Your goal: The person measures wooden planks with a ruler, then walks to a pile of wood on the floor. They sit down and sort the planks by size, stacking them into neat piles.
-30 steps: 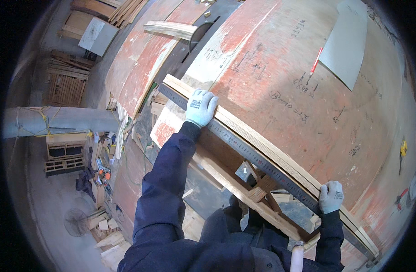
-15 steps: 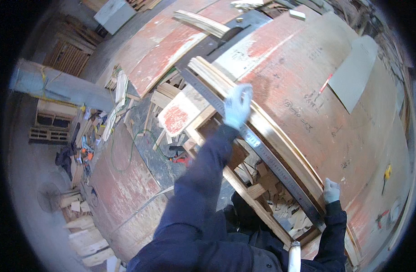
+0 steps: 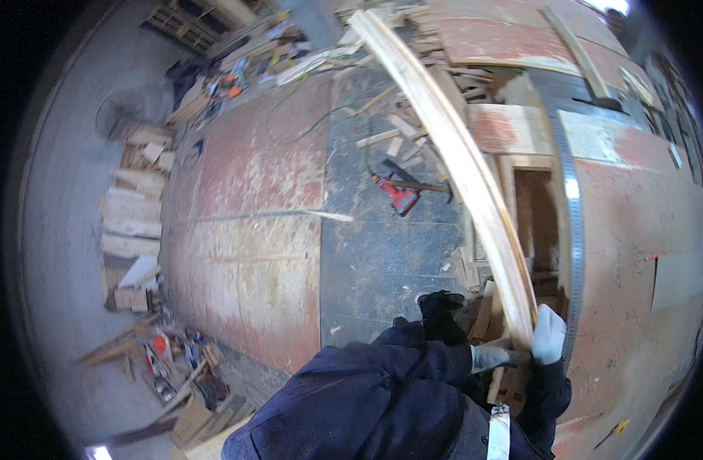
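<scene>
Long pale wood strips [image 3: 460, 157], lying side by side as a bundle, slant from my hands up toward the far left. In a light glove, my left hand [image 3: 492, 357] closes around the near end from its left side. My right hand [image 3: 549, 335], gloved too, grips that end from the right with its fingers curled. Just right of the bundle runs a long metal ruler [image 3: 573, 222] along the bench edge. Below and between them is part of a wooden frame [image 3: 509, 188], with the strips covering some of it.
The red-stained bench top [image 3: 627, 207] spreads to the right, with a grey sheet [image 3: 677, 284] and a yellow-handled tool [image 3: 613, 433]. On the floor to the left lie a red power tool [image 3: 401, 198], a hammer [image 3: 420, 185] and offcuts [image 3: 405, 142]. A fan [image 3: 121, 115] stands farther left.
The view has turned left. The wood strips have come off the line of the ruler and swung left. My left hand has moved from their far part to the near end beside my right hand.
</scene>
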The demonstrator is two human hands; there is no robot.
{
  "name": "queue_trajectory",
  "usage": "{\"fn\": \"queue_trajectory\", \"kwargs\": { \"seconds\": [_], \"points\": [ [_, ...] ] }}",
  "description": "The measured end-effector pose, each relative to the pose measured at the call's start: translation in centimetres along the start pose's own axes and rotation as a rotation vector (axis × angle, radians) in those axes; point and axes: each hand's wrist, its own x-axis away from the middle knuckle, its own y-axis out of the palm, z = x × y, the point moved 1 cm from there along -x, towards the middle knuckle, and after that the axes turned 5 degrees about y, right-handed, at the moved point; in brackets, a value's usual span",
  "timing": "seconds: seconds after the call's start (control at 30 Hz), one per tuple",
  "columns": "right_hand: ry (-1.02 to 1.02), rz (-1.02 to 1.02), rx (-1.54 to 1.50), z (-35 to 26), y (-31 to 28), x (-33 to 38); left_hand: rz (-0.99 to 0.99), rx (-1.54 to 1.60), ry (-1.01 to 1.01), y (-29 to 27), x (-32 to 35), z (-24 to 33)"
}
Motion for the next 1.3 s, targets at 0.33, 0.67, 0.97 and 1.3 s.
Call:
{"fn": "queue_trajectory", "kwargs": {
  "seconds": [0.33,0.67,0.97,1.3],
  "points": [
    [-0.394,-0.242,0.7,5.5,7.5,17.4,0.808,0.553,0.396,-13.4,26.2,-3.1],
    [0.003,-0.217,1.154,10.5,3.9,23.5,1.495,0.75,0.688,-27.3,55.7,-12.7],
    [-0.018,-0.439,1.129,6.8,9.9,17.3,1.727,0.696,0.962,-30.8,70.4,-13.5],
    [-0.498,-0.846,0.174,-20.4,47.7,21.4,1.916,0.461,1.211,-29.8,96.1,-2.0]
  ]
}}
